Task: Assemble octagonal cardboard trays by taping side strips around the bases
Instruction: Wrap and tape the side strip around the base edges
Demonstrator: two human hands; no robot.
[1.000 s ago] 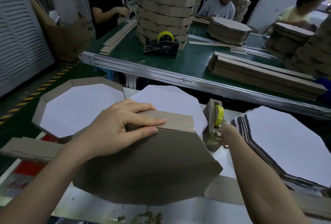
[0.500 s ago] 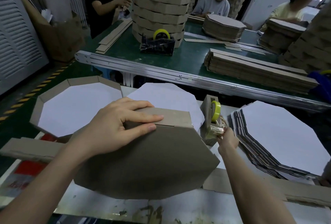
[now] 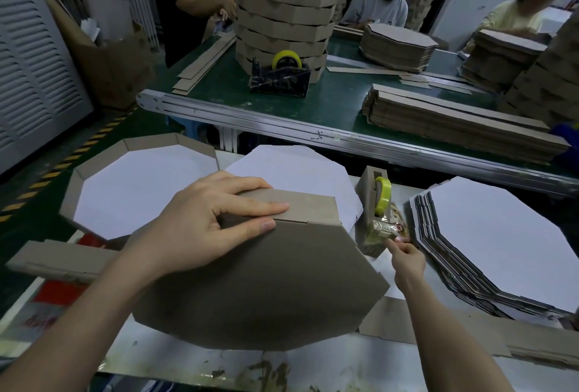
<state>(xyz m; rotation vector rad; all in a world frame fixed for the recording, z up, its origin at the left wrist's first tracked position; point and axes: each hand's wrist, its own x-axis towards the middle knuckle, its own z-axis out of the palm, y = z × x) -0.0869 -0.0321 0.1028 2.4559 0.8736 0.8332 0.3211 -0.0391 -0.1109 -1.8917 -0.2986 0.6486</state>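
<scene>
Packaging workshop: stacked cardboard trays [image 3: 282, 12], conveyor [image 3: 313, 131].

Bare left hand [image 3: 200, 225] and right hand [image 3: 407, 261] on 2 bare forearms [image 3: 78, 322].
</scene>
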